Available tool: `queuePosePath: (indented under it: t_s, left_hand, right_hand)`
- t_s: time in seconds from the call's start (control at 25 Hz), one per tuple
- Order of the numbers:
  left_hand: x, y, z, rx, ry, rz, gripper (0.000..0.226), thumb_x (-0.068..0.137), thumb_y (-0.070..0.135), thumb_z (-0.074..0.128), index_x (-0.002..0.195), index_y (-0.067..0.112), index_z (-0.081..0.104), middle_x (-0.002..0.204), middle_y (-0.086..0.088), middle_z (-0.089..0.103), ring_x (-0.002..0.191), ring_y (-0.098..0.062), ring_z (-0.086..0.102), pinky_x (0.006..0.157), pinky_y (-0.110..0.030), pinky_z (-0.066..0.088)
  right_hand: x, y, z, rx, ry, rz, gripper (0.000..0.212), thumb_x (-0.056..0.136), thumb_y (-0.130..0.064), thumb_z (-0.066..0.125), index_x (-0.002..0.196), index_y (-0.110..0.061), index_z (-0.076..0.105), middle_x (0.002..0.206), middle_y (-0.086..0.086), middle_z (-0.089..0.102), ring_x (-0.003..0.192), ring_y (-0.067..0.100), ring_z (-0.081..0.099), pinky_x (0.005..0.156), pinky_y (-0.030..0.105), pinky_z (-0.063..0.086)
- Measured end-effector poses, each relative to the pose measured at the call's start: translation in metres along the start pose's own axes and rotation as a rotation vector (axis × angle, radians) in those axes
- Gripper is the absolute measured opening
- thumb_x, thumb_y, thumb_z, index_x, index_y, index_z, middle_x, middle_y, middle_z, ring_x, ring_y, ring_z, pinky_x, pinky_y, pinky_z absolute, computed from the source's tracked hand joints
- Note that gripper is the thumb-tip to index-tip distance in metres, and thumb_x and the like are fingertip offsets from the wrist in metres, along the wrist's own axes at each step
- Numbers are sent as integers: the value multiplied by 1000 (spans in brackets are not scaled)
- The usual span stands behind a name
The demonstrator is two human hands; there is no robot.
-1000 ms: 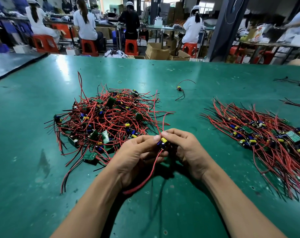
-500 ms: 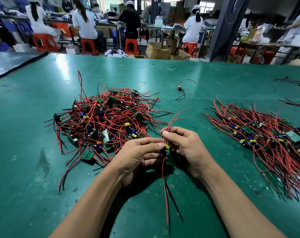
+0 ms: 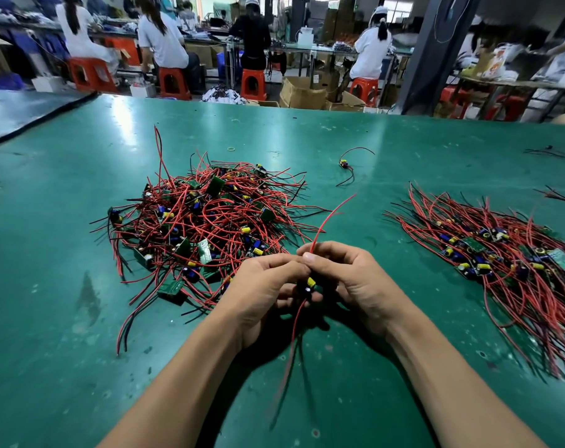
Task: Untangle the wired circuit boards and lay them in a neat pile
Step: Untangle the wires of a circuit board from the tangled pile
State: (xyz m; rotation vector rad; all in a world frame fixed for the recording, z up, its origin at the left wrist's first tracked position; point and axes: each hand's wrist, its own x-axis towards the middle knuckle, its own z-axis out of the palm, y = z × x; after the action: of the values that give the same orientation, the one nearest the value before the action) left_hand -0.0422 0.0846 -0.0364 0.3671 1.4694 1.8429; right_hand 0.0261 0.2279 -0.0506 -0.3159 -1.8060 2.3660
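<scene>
Held board mostly hidden behind fingers; neat pile cropped right.

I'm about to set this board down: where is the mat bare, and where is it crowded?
Bare: the strip of mat between the tangled heap and the neat pile, this side of the lone board; also the near-left corner, below the heap. Crowded: both piles, and stray wires at the far right.

Your table is green; the tangled heap shows red and black wires, green boards, yellow and blue parts.
</scene>
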Motion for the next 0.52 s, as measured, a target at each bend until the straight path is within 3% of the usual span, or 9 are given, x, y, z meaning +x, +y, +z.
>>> queuePosePath:
  t_s: [0.2, 0.32, 0.4, 0.52]
  left_hand:
    - [-1, 3, -1, 67, -15, -9, 10, 87, 2, 65, 81, 3, 72, 78, -19, 72, 56, -24, 68, 50, -23, 50]
    - [1, 1, 2, 110, 18, 0, 11, 86, 0, 65, 77, 3, 71, 74, -17, 71, 53, -23, 66, 47, -20, 44]
    - [-1, 0, 5, 127, -6, -11, 8, 85, 0, 65, 78, 1, 70, 71, -16, 70, 51, -22, 65, 46, -19, 42]
    - [-1, 1, 4, 151, -31, -13, 6, 84, 0, 65, 81, 0, 70, 72, -15, 71, 53, -22, 65, 50, -22, 46]
  right_hand:
    - [1, 4, 5, -81, 123, -27, 18, 82, -25, 80, 84, -9, 72, 66, 11, 58, 51, 15, 53, 46, 25, 50]
    - [6, 8, 1, -175, 231, -69, 20, 85, -28, 79, 89, -9, 73, 64, 6, 60, 54, 19, 53, 51, 28, 48]
    - [11, 8, -6, -234, 374, -113, 15, 85, -27, 77, 86, -12, 74, 52, -4, 51, 46, 12, 43, 48, 23, 38]
    - [17, 11, -12, -187, 512, -155, 11, 87, -22, 74, 77, -18, 73, 43, -6, 35, 35, 9, 28, 40, 14, 23]
